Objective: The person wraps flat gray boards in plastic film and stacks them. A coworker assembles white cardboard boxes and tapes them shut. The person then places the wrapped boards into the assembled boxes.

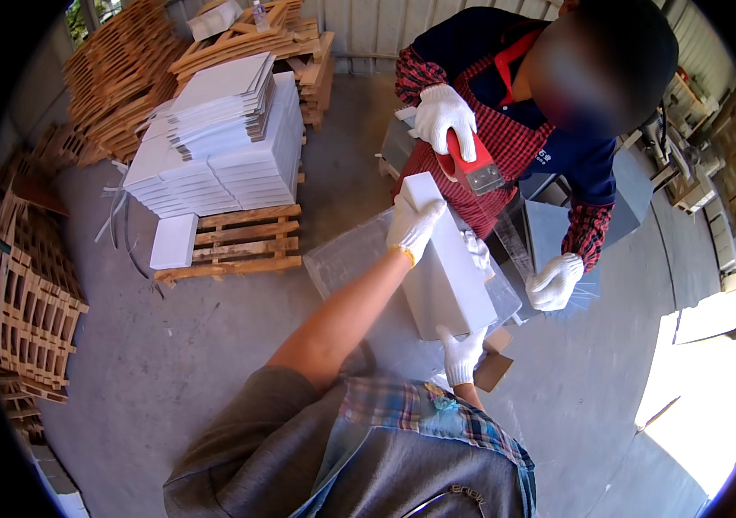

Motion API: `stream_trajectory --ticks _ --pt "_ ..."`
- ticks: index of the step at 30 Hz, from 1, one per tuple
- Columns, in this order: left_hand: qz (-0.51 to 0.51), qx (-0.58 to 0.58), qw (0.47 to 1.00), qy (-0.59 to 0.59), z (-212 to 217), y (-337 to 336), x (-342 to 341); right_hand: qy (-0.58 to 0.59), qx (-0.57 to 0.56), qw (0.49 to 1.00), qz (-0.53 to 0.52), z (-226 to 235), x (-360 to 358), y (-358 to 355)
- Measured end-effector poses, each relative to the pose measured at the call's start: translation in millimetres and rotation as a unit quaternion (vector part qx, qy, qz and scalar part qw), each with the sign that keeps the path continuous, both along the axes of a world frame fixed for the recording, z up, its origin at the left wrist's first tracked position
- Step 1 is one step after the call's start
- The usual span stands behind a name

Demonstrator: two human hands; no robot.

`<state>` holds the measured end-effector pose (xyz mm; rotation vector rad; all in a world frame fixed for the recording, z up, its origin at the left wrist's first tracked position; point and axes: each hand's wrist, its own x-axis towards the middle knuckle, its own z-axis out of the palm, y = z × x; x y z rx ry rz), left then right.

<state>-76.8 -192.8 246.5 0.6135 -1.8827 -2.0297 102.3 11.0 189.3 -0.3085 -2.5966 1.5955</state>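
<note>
I hold a long white box (447, 268) between both gloved hands. My left hand (413, 226) grips its far top end, and my right hand (461, 352) holds its near bottom corner. The box lies over a sheet of clear plastic film (344, 255). Facing me, another person in a red checked apron holds a red tape dispenser (470, 168) in one white-gloved hand (444, 117) just above the box's far end. That person's other hand (555, 281) pulls clear tape or film at the right.
A wooden pallet (243, 242) at the left carries stacks of flat white boxes (221, 138). More empty pallets (35, 302) are piled along the left wall and at the back (251, 39). A grey box (558, 220) stands by the other person. Bare concrete floor (178, 363) lies between.
</note>
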Motion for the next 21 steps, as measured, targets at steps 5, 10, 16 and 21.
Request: stream_trajectory --ticks 5,10,16,21 --pt "0.008 0.02 1.0 0.019 0.2 -3.1 -4.7 0.0 0.015 1.0 0.002 -1.4 -2.6 -1.5" --pt "0.006 0.054 0.998 0.021 12.8 1.3 -2.5 -0.005 0.041 0.999 -0.011 -2.6 -2.5 -2.7" --pt "0.027 0.028 0.999 -0.017 19.8 -1.7 -3.0 -0.139 0.04 0.99 0.007 -1.8 -7.0 -1.9" --pt "0.017 -0.013 0.999 0.033 9.6 4.9 -6.5 -0.044 -0.01 0.999 -0.008 -43.0 -3.2 5.4"
